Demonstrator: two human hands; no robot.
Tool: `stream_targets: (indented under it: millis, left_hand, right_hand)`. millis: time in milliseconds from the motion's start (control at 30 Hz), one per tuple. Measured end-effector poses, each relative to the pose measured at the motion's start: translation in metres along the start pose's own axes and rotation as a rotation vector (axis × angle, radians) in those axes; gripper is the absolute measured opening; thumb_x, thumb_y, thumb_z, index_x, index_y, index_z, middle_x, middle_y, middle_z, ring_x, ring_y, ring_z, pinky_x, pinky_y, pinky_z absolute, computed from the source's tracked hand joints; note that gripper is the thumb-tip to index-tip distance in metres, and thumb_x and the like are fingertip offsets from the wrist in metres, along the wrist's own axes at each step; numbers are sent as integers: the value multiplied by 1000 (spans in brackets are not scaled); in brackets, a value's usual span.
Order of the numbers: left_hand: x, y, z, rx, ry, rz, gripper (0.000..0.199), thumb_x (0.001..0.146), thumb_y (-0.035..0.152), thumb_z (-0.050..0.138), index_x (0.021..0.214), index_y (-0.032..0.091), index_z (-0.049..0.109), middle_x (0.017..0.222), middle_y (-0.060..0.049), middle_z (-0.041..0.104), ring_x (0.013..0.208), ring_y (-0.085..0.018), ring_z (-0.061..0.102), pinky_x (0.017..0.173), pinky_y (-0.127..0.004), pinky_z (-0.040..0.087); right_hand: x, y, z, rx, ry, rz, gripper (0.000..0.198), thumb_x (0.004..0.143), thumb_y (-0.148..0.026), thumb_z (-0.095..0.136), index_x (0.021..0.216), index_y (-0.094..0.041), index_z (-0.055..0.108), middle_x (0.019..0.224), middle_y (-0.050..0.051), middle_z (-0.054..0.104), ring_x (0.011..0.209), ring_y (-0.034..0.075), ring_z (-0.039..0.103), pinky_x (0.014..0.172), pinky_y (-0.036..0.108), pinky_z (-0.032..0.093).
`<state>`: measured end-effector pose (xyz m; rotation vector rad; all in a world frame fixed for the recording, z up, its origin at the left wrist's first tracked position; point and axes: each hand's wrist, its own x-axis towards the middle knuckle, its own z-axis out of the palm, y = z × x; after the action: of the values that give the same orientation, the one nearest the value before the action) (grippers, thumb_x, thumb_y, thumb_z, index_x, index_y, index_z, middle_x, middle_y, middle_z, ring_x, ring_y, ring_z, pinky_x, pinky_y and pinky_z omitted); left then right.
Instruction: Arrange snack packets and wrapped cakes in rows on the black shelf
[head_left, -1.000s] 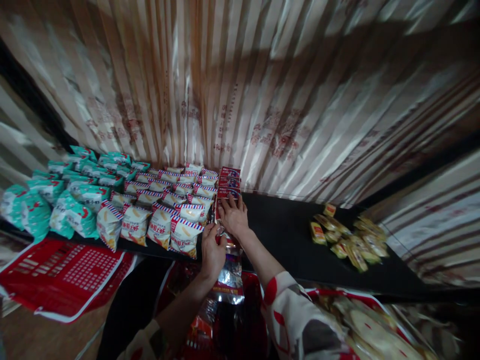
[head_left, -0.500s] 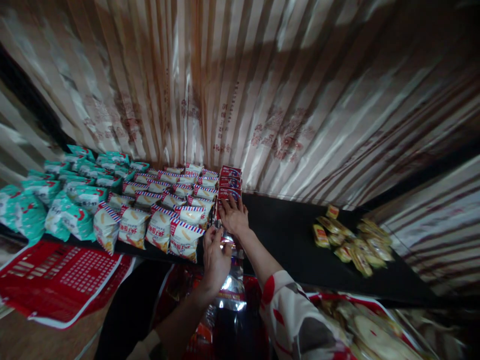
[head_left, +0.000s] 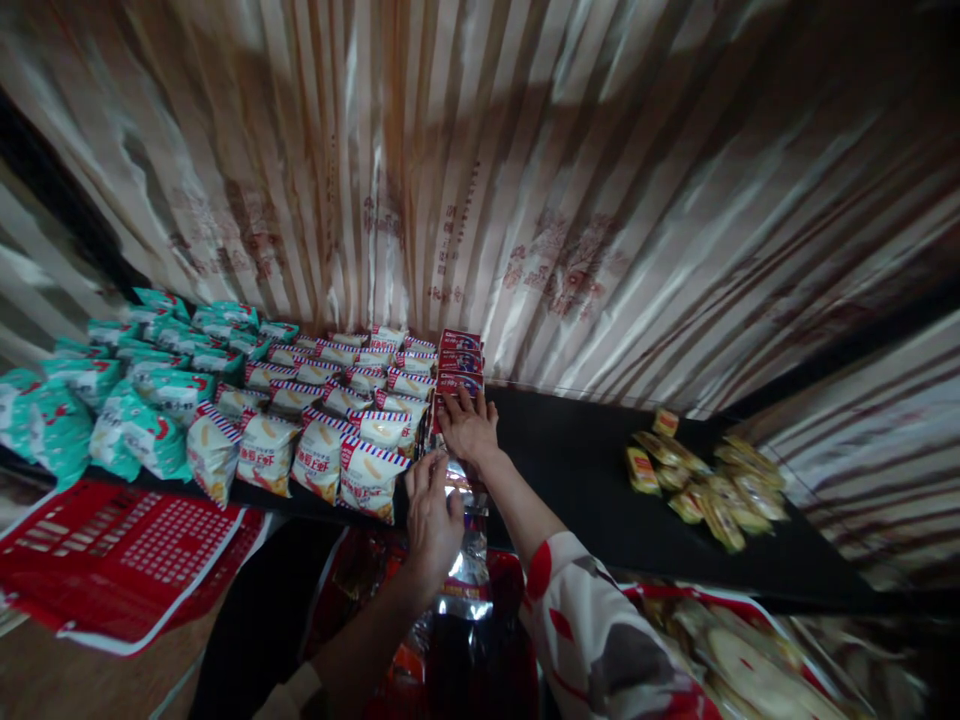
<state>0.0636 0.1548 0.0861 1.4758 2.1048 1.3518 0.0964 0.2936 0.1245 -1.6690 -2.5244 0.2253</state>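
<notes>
A row of red packets (head_left: 459,362) runs from the back of the black shelf towards me. My right hand (head_left: 471,428) lies on the nearer ones, palm down with fingers spread. Closer to me, my left hand (head_left: 433,515) is at the left side of a shiny silver-and-red strip of packaging (head_left: 469,560), fingers stretched forward and thumb apart. That strip hangs down over the shelf's front edge, and my hands cover part of it. White snack bags (head_left: 371,475) with striped tops stand in rows just left of my left hand.
Teal snack bags (head_left: 154,430) fill the left end of the black shelf (head_left: 555,460). Small yellow packets (head_left: 720,500) lie in a loose pile to the right. Below are a red basket (head_left: 127,560) and a red-rimmed container (head_left: 750,610) with pale packs. A striped curtain (head_left: 525,200) hangs behind.
My left hand's fingers have loosened from a pinch at the packets and straightened a little. My right hand has barely moved on the red packets.
</notes>
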Motion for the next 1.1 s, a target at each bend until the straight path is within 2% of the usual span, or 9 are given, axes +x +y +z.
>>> stream_targets:
  millis: [233, 433, 567, 733, 933, 1100]
  left_hand:
    - [0, -2, -2, 26, -26, 22, 44, 82, 13, 45, 126, 11, 53, 132, -15, 49, 124, -27, 40, 106, -44, 37]
    - [-1, -5, -1, -11, -5, 31, 42, 83, 15, 45, 124, 15, 55, 132, -12, 49, 126, -26, 41, 107, -45, 36]
    - [-3, -8, 1, -10, -4, 48, 46, 80, 13, 47, 125, 14, 53, 135, -14, 47, 129, -27, 38, 108, -47, 34]
    - [-8, -12, 5, -5, 10, 67, 48, 79, 11, 46, 127, 13, 51, 139, -15, 43, 133, -28, 34, 109, -48, 32]
    - [-14, -12, 7, 14, 2, 91, 49, 80, 11, 45, 129, 10, 48, 143, -17, 38, 136, -29, 29, 111, -48, 29]
    - [-20, -9, 1, 23, 12, 86, 47, 81, 12, 44, 128, 9, 50, 143, -18, 37, 136, -29, 29, 110, -47, 30]
  right_hand:
    - [-2, 0, -7, -28, 61, -37, 51, 94, -48, 24, 141, -32, 35, 154, 6, 23, 142, 28, 8, 109, 56, 4]
    - [-16, -1, -9, -2, 179, -49, 48, 95, -43, 29, 138, -28, 40, 153, 9, 24, 142, 27, 11, 109, 52, 10]
    - [-36, 4, -8, 78, 297, -51, 45, 94, -39, 33, 132, -22, 49, 151, 11, 29, 141, 27, 15, 109, 50, 17]
    - [-68, 12, -5, 186, 388, -52, 44, 93, -35, 33, 128, -16, 53, 149, 15, 31, 140, 27, 19, 109, 47, 23]
    - [-99, 23, 1, 273, 438, -57, 44, 93, -35, 33, 123, -14, 56, 149, 15, 29, 139, 26, 21, 107, 46, 28]
    - [-122, 30, 11, 372, 477, -20, 44, 92, -37, 32, 120, -15, 58, 146, 15, 34, 137, 25, 26, 106, 46, 31]
